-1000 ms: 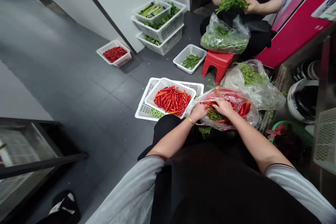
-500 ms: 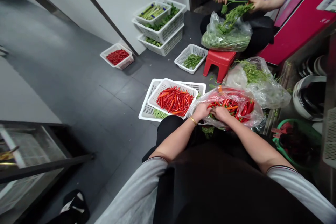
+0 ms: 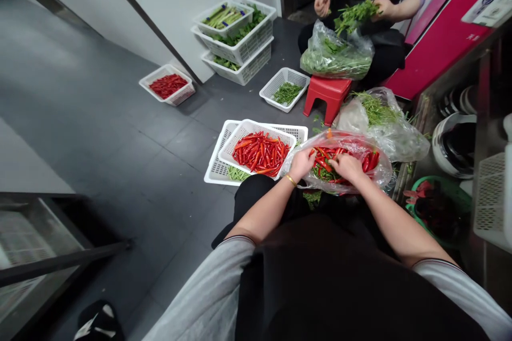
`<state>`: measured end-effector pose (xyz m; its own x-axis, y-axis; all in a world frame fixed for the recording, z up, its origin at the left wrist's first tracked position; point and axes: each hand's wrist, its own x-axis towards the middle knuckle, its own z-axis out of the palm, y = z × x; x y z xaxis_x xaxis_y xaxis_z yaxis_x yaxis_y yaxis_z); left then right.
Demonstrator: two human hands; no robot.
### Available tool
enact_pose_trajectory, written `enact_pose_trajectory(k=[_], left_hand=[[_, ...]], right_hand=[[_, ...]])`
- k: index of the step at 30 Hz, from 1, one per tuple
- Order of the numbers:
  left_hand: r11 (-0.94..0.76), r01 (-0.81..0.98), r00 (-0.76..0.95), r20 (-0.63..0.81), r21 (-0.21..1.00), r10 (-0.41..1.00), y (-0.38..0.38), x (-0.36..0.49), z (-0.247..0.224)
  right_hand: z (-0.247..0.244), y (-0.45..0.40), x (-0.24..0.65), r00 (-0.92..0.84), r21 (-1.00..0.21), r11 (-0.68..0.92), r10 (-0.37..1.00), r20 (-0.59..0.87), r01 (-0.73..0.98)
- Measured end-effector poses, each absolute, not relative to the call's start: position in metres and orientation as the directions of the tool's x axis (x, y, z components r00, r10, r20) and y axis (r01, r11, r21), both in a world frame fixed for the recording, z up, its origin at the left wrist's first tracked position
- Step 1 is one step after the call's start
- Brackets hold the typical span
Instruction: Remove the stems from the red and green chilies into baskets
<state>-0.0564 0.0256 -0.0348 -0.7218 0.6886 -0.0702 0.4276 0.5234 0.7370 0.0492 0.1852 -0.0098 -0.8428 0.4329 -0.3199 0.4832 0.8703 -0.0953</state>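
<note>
A clear plastic bag (image 3: 382, 173) of red chili peppers (image 3: 370, 162) with green stems lies open at my lap. My left hand (image 3: 302, 164), a gold bracelet at its wrist, is at the bag's left side with curled fingers; what they hold, if anything, is too small to make out. Inside the bag my right hand (image 3: 347, 167) pinches what looks like a red chili pepper by its stem end. Left of the bag, a white basket (image 3: 226, 152) of loose red chilies rests on a wider white basket (image 3: 212, 168) with green pieces in it.
Across from me a person holds leafy greens (image 3: 354, 15) over a plastic bag on a red stool (image 3: 328, 97). White baskets (image 3: 256, 66) of vegetables are stacked by the wall. A bag of green stems (image 3: 412, 141) and a green basin (image 3: 460, 200) lie to the right.
My hands, close together before, are now apart, the right one further right over the chilies. The other person's left-side hand has come away from the greens. The view has shifted slightly.
</note>
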Motion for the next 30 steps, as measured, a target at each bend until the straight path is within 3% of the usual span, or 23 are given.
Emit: enact_pose_trajectory(k=[2,4,8,12,16,18,21,23,25,27,28,30], left_hand=[[0.518,0.431,-0.710,-0.076,0.738,0.700,0.021,-0.054,-0.031],[0.464,0.493,-0.649,-0.045,0.736,0.760,0.018,-0.049,-0.029],[0.261,0.698,-0.416,0.082,0.667,0.906,0.022,-0.038,-0.029],[0.265,0.728,-0.406,0.087,0.632,0.910,0.030,-0.035,-0.025],[0.263,0.602,-0.489,0.087,0.753,0.868,0.032,-0.035,-0.018],[0.221,0.462,-0.544,0.078,0.859,0.835,0.031,-0.037,-0.015],[0.176,0.101,-0.618,-0.077,0.979,0.783,0.028,-0.044,-0.015],[0.169,-0.123,-0.631,-0.209,0.978,0.747,0.024,-0.050,-0.018],[0.180,-0.228,-0.642,-0.286,0.957,0.711,0.021,-0.055,-0.022],[0.202,-0.218,-0.659,-0.296,0.955,0.691,0.018,-0.057,-0.026],[0.218,-0.195,-0.662,-0.292,0.956,0.690,0.018,-0.058,-0.028],[0.255,-0.161,-0.676,-0.295,0.953,0.675,0.018,-0.058,-0.032]], right_hand=[[-0.021,0.176,0.050,-0.796,0.003,0.895,0.398,-0.457,0.446],[-0.026,0.174,0.049,-0.781,0.018,0.921,0.340,-0.524,0.388],[-0.009,0.186,0.052,-0.858,-0.049,0.939,0.288,-0.426,0.340],[0.020,0.200,0.055,-0.951,-0.284,0.930,0.157,-0.267,0.233],[0.034,0.200,0.053,-0.925,-0.591,0.753,0.062,-0.374,0.290],[0.034,0.196,0.052,-0.901,-0.738,0.579,-0.014,-0.433,0.346],[0.026,0.188,0.051,-0.925,-0.860,0.417,-0.100,-0.366,0.294],[0.015,0.182,0.050,-0.931,-0.789,0.542,-0.030,-0.363,0.290],[0.002,0.175,0.046,-0.909,-0.536,0.762,0.162,-0.385,0.363],[-0.012,0.162,0.037,-0.881,-0.251,0.877,0.307,-0.361,0.409],[-0.019,0.154,0.031,-0.868,-0.166,0.897,0.328,-0.374,0.410],[-0.030,0.139,0.019,-0.835,-0.111,0.908,0.317,-0.450,0.405]])
